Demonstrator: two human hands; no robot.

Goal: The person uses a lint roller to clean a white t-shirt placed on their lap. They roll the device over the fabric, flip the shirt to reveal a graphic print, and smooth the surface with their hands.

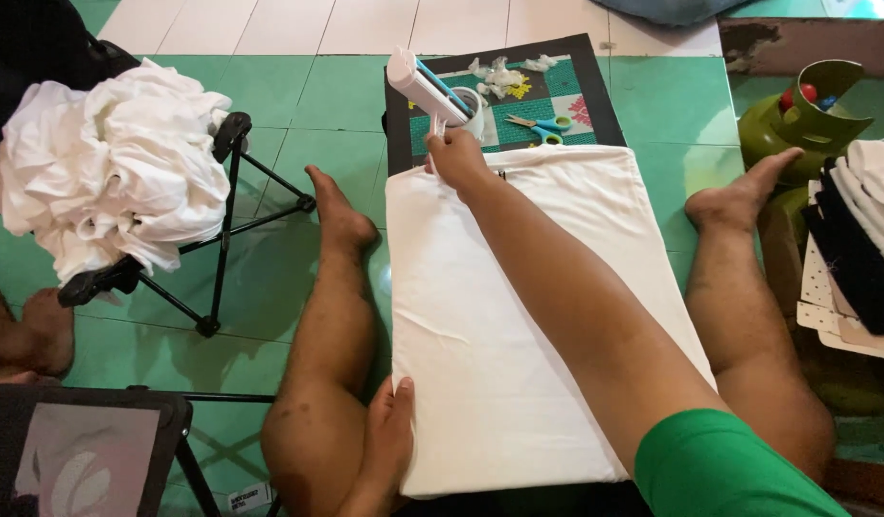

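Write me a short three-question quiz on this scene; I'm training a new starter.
1. True or false: the right hand holds a lint roller.
2. The left hand rests on the white fabric's: A) near edge B) far edge
3. Which tool lies on the patterned mat beyond the fabric?

Key: 1 true; 2 A; 3 scissors with blue handles.

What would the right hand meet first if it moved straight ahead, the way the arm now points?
Probably the white tape roll on the dark patterned mat, just beyond the right hand, which already holds a white lint roller. Depth is unclear.
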